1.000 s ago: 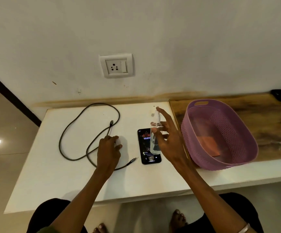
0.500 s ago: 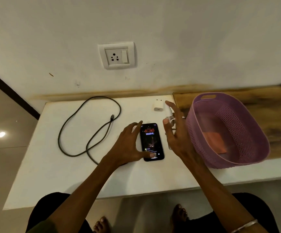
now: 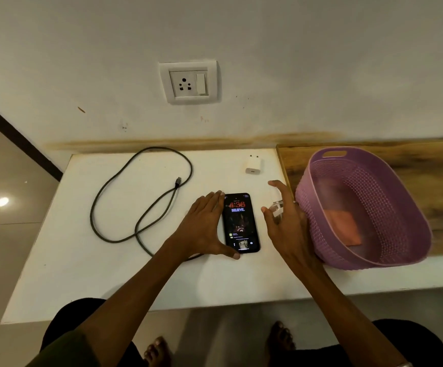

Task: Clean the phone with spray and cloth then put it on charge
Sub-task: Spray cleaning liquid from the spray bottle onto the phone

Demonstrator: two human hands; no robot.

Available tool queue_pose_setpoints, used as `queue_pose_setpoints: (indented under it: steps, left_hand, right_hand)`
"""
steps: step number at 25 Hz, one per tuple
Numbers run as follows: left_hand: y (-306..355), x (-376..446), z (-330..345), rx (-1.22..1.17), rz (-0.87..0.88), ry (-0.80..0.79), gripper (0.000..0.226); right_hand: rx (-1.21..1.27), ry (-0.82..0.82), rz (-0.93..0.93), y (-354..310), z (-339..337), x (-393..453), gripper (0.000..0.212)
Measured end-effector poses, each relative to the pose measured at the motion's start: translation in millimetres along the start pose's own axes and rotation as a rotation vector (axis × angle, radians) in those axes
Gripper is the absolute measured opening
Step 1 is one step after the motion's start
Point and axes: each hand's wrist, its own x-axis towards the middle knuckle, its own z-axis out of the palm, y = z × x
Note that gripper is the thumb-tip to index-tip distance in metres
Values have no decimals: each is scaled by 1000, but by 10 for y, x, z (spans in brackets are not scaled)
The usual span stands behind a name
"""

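Your left hand braces the phone mid-bench, fingers straight along its edge; your right hand loosely grasps the spray beside it, ready.

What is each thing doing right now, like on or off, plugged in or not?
phone: screen lit, lying flat
left hand: fingers straight, against the phone's edge
right hand: holds the spray bottle
spray bottle: held upright
cable: loose, unplugged
charger plug: lying unplugged
wall socket: nothing plugged in
basket: holds an orange cloth
cloth: folded, unused
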Motion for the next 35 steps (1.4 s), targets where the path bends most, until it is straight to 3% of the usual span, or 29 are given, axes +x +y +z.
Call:
queue_pose_setpoints:
  steps: [4,17,21,24,27,31,35]
  left_hand:
    - [11,25,-5,7,6,0,148]
    - [-1,13,-16,14,-19,-23,151]
    - [12,8,-19,19,-25,-22,150]
    - [29,-44,-22,1,-22,8,148]
    - [5,-104,-151,-60,-63,87,134]
    - [-200,-182,-404,-157,-165,294,86]
    - [-340,-303,-498,-258,-283,212,55]
  right_hand:
    - [-110,78,43,-23,-20,-61,55]
    - [-85,45,97,7,-231,-432,56]
    - [-96,49,196,59,-251,-487,49]
    - [-107,61,112,8,-307,-520,54]
    - [-52,70,91,-55,-334,-483,59]
    - [62,55,52,-135,-321,-393,62]
    - [158,46,21,-193,-264,-310,62]
